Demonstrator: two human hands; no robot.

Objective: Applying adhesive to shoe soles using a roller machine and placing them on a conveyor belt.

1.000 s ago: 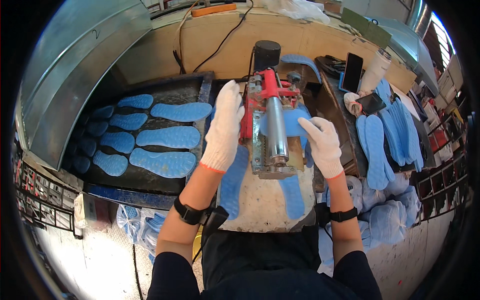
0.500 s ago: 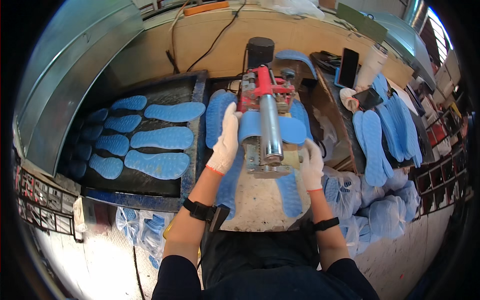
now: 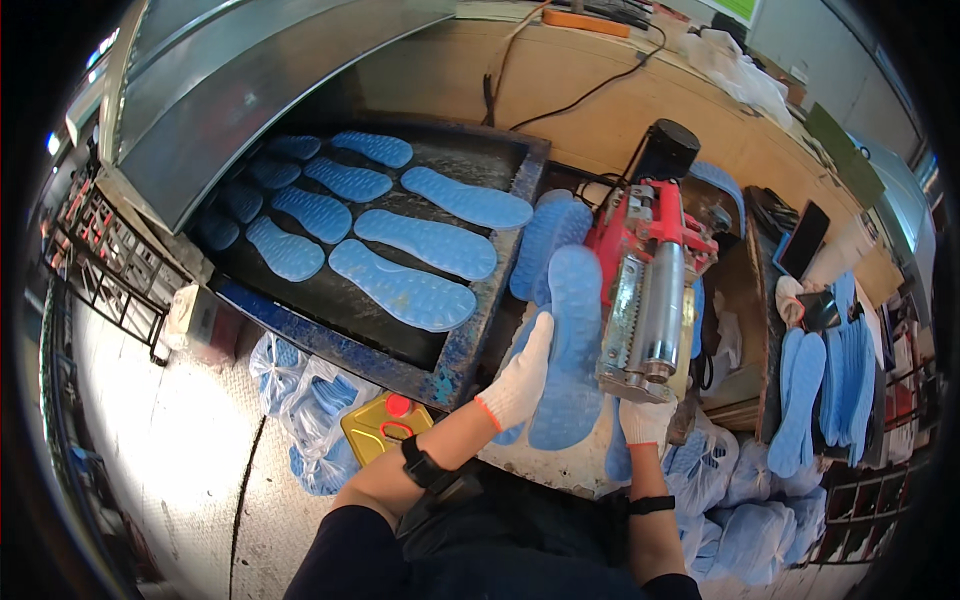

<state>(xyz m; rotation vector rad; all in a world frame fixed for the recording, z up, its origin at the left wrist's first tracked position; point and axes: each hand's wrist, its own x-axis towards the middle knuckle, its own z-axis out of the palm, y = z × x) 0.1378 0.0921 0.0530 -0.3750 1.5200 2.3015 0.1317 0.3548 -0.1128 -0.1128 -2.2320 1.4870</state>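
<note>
Left hand: mine (image 3: 520,378), in a white knit glove with an orange-red cuff, sits against the left edge of the near insole; my fingers lie close together and point up and away from me, but I cannot tell whether they pinch it.
Near insole: long, blue and dimpled (image 3: 572,345), just left of the roller machine, one end toward me and the other away, overlapping another blue insole beneath it.
Right hand: mine (image 3: 648,418), gloved the same way, below the near end of the machine; its fingers are mostly hidden, so I cannot tell whether they are spread or closed on anything.
Roller machine: red frame (image 3: 615,235), a shiny steel roller (image 3: 668,310) pointing toward me, a black cylinder (image 3: 668,148) at its far end.
Desk: pale, stained surface (image 3: 555,468) in front of me, under the near insole; a further blue piece (image 3: 617,455) lies just left of my right hand.
Tray: dark, with a worn blue rim (image 3: 320,337), to my left; rows of blue insoles (image 3: 425,243) lie spread in it, the farthest left in shadow.
Right side: a phone (image 3: 800,238) leans upright beyond stacked blue insoles (image 3: 848,370).
Floor: a yellow can (image 3: 375,428) with a red cap stands beside clear bags (image 3: 322,412) holding blue pieces.
</note>
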